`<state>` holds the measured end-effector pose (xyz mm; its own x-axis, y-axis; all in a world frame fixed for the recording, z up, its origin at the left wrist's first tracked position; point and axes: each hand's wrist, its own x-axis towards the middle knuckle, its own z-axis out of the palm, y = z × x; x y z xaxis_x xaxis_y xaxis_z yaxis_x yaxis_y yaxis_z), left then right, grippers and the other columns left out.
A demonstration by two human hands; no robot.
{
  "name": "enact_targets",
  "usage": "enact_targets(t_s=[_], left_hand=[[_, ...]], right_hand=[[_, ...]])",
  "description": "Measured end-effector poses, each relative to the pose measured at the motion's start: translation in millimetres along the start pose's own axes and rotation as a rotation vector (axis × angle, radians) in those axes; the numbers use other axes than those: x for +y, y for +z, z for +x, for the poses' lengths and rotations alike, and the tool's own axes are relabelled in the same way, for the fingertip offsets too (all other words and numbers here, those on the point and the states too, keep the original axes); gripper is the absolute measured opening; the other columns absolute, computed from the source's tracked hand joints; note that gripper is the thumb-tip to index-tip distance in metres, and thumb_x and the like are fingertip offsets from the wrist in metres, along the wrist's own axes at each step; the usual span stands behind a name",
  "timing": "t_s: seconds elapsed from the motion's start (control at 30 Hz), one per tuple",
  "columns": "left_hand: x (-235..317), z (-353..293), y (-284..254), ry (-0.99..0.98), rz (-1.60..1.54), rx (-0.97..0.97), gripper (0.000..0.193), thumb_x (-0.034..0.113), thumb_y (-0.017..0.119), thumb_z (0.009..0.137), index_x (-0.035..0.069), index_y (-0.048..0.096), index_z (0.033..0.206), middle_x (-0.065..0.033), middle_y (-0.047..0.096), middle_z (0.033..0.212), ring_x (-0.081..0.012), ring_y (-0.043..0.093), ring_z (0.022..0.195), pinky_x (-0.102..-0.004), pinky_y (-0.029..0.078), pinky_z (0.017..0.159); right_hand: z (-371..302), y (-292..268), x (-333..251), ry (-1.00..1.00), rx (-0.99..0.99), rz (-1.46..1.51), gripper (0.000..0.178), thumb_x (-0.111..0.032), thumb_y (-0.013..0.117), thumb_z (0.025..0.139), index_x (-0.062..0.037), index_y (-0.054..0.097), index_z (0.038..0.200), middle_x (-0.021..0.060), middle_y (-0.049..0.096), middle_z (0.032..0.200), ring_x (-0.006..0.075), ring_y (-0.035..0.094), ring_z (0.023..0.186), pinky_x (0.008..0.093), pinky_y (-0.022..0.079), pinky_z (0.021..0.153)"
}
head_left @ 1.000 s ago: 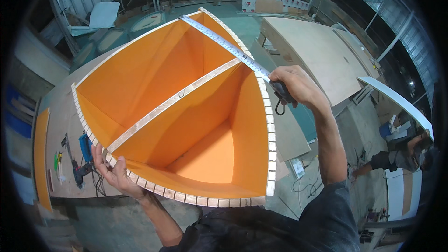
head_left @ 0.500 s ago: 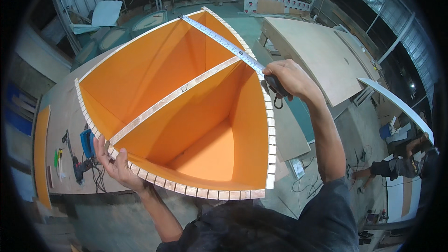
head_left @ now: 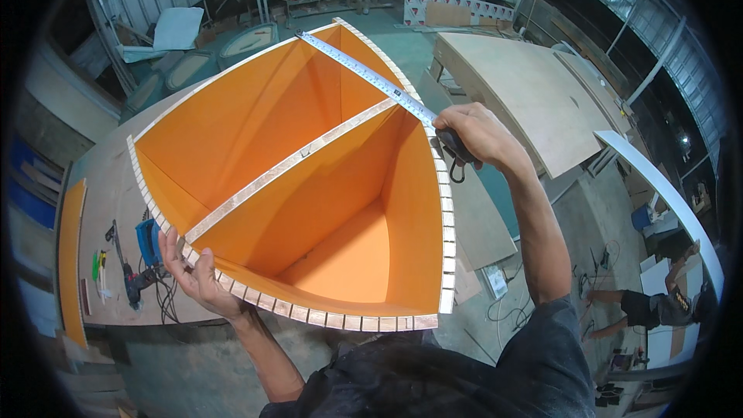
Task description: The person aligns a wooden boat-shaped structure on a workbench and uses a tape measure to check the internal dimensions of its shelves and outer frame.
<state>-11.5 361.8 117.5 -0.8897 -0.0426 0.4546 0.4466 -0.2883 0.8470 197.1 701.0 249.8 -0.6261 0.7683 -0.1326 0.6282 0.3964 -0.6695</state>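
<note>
An orange-lined wooden box (head_left: 348, 246) with slotted, curved pale rims stands in front of me, parted by a divider (head_left: 290, 162). My right hand (head_left: 481, 133) is closed around a dark tape measure (head_left: 453, 145) at the right rim. Its pale blade (head_left: 364, 71) stretches across the box's far part, with the end at the far left rim. At the near left corner, my left hand (head_left: 200, 279) grips the rim, thumb on the inner side and fingers outside. The box's outer walls are mostly hidden.
On the worktable (head_left: 108, 201) at left lie a drill (head_left: 138, 282), a blue power tool (head_left: 149, 242) with a cable, and an orange strip (head_left: 71, 263). A large board-topped table (head_left: 526, 93) stands at far right. Another person (head_left: 658, 306) handles a long curved white panel (head_left: 673, 193) at right.
The other person at right and the curved panel have shifted a little. The view has tilted slightly; both my hands keep their places on the box and tape measure.
</note>
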Motion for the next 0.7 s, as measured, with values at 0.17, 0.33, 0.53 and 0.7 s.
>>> enact_targets(t_s=[0.17, 0.33, 0.53, 0.7], left_hand=[[2.3, 0.9, -0.4, -0.009, 0.035, 0.009, 0.057, 0.007, 0.054, 0.083, 0.001, 0.052, 0.139, -0.0160, 0.030, 0.157, -0.0262, 0.030, 0.150, -0.0465, 0.031, 0.120], [4.6, 1.3, 0.6, 0.009, 0.043, 0.014, 0.059, 0.006, 0.054, 0.081, 0.001, 0.052, 0.140, -0.0162, 0.030, 0.156, -0.0288, 0.031, 0.149, -0.0465, 0.030, 0.120], [-2.8, 1.7, -3.2, 0.054, 0.032, -0.004, 0.055, 0.005, 0.053, 0.087, -0.002, 0.049, 0.141, -0.0143, 0.036, 0.154, -0.0265, 0.037, 0.145, -0.0436, 0.033, 0.118], [0.7, 1.3, 0.0, 0.020, -0.029, -0.003, 0.061, 0.005, 0.053, 0.080, 0.000, 0.050, 0.141, -0.0164, 0.031, 0.156, -0.0296, 0.033, 0.147, -0.0455, 0.030, 0.119]], right_hand=[[0.0, 0.6, 1.9, -0.043, 0.003, -0.022, 0.038, -0.035, 0.053, 0.092, -0.0023, 0.073, 0.092, 0.0072, 0.062, 0.063, 0.0144, 0.060, 0.049, 0.0316, 0.044, 0.039], [-2.6, -0.5, 6.4, -0.054, -0.021, -0.033, 0.035, -0.031, 0.050, 0.096, -0.0038, 0.070, 0.091, 0.0048, 0.063, 0.061, 0.0120, 0.061, 0.048, 0.0292, 0.042, 0.037], [-9.5, -0.5, 5.9, -0.009, 0.011, -0.004, 0.036, -0.035, 0.052, 0.095, -0.0050, 0.070, 0.088, 0.0037, 0.062, 0.059, 0.0114, 0.060, 0.047, 0.0294, 0.042, 0.038], [-9.6, 0.8, 8.2, -0.015, 0.030, -0.013, 0.038, -0.037, 0.057, 0.091, -0.0039, 0.074, 0.095, 0.0077, 0.062, 0.064, 0.0159, 0.057, 0.048, 0.0326, 0.043, 0.040]])
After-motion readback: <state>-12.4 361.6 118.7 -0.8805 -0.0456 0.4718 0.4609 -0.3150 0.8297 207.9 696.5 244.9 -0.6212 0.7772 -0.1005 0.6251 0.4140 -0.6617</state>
